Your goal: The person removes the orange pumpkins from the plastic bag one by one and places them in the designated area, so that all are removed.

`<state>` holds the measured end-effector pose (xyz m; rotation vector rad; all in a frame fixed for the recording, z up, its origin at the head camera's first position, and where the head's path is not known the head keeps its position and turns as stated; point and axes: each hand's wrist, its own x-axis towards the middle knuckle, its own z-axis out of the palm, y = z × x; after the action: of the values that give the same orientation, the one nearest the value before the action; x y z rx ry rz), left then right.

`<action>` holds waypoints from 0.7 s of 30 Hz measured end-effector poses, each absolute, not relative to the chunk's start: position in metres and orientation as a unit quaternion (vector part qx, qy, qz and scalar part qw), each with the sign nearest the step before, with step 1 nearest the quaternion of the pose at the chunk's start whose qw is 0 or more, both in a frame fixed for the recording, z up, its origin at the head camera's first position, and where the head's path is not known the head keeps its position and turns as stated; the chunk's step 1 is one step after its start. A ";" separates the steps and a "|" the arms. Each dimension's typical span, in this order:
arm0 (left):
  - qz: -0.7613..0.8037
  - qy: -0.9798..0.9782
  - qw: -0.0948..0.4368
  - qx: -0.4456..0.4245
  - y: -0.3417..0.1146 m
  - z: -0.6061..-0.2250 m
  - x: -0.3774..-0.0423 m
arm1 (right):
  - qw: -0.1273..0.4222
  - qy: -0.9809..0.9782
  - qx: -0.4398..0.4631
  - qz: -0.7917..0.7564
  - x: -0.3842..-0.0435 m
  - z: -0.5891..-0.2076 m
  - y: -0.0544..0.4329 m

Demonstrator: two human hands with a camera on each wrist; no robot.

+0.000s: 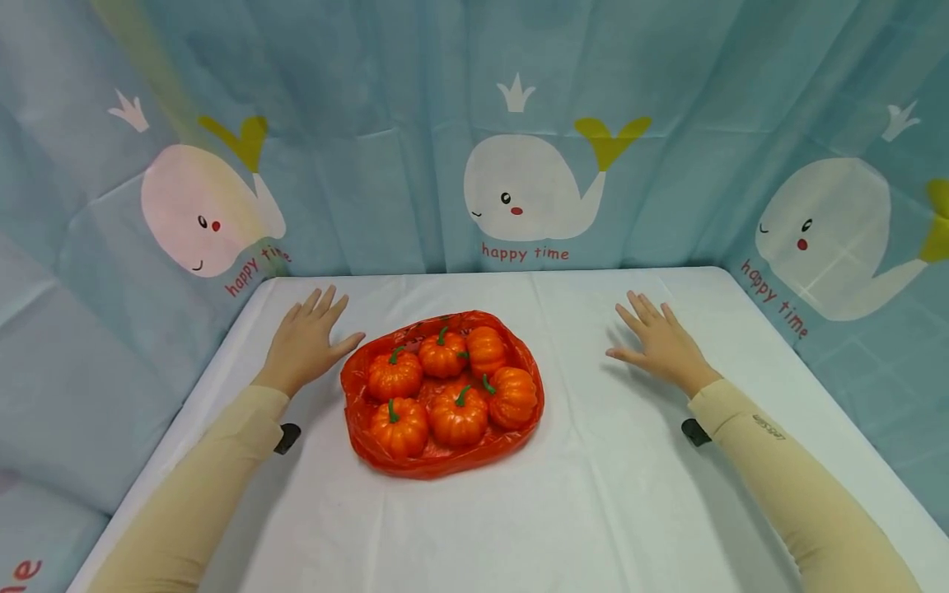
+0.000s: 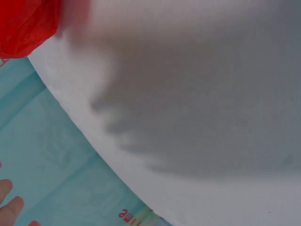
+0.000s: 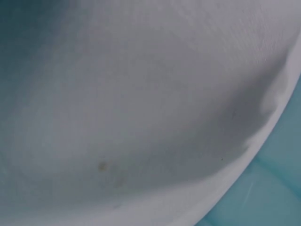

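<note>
Several small orange pumpkins [image 1: 460,416] with green stems sit in a red plastic bag [image 1: 433,468], its rim spread wide, left of the table's middle. My left hand [image 1: 302,344] hovers just left of the bag, fingers straight and thumb spread toward its rim; whether the thumb touches it I cannot tell. In the left wrist view, part of the red bag [image 2: 28,26] shows at the top left, and fingertips [image 2: 11,209] at the lower left. Well right of the bag, my right hand [image 1: 662,344] is held above the table with fingers spread, holding nothing. The right wrist view shows no fingers.
A white cloth covers the table [image 1: 578,511]. Blue curtains [image 1: 356,189] printed with whales hang behind it and along both sides. A dark wrist device [image 1: 287,438] sits under the left cuff, and another [image 1: 695,431] under the right.
</note>
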<state>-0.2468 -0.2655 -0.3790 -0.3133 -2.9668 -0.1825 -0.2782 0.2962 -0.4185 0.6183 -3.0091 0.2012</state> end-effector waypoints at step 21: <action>-0.124 -0.984 0.090 -0.095 -0.254 -0.380 -0.232 | 0.032 -0.972 0.215 0.091 -0.270 -0.417 0.280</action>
<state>-0.2316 -0.2537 -0.3802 -0.2812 -2.9245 -0.3684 -0.2704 0.2801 -0.4173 0.6636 -2.9926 0.2814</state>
